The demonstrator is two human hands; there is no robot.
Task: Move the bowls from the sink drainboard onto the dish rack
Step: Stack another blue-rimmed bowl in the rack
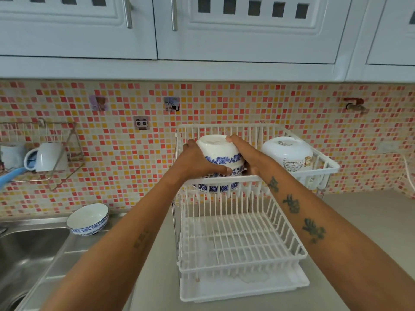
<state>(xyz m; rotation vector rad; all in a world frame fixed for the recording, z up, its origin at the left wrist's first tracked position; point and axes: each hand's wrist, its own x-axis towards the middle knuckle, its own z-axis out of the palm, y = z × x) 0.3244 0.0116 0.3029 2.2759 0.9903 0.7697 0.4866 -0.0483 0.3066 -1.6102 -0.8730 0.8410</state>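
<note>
- White wire dish rack (235, 241) stands on the grey countertop (363, 223), right of the steel sink (29, 250); it has two tiers, an upper basket against the tiled wall and a lower basket nearer the camera, with a drip tray (244, 288) beneath.
- Both arms reach forward to the upper tier's left half.
- Left hand (197, 160) grasps an upturned blue-and-white bowl (221, 153) on its left side, thumb curled across the near face along the floral band.
- Right hand (243, 153) holds the same bowl on its right side, fingertips over the foot ring at the top, palm against the wall of the bowl.
- That bowl sits base up on top of other blue-patterned bowls (215, 187) stacked upside down in the upper tier; their rims show through the rack's front bars. How many lie under it cannot be told.
- To the right in the same tier, apart from the hands, a white printed bowl (289, 156) rests base up, with small lettering and a cartoon figure on its side.
- One more blue-rimmed bowl (88, 218) is on the steel drainboard (76, 245) at the sink's far right corner, upright and tilted toward the camera, white inside.
- On the far left a wall-mounted wire shelf (45, 153) holds a white mug (48, 157) lying on its side.
- Orange, red and yellow mosaic tiles (139, 153) cover the wall, carrying a few small stickers; white cabinets (247, 30) hang above.
</note>
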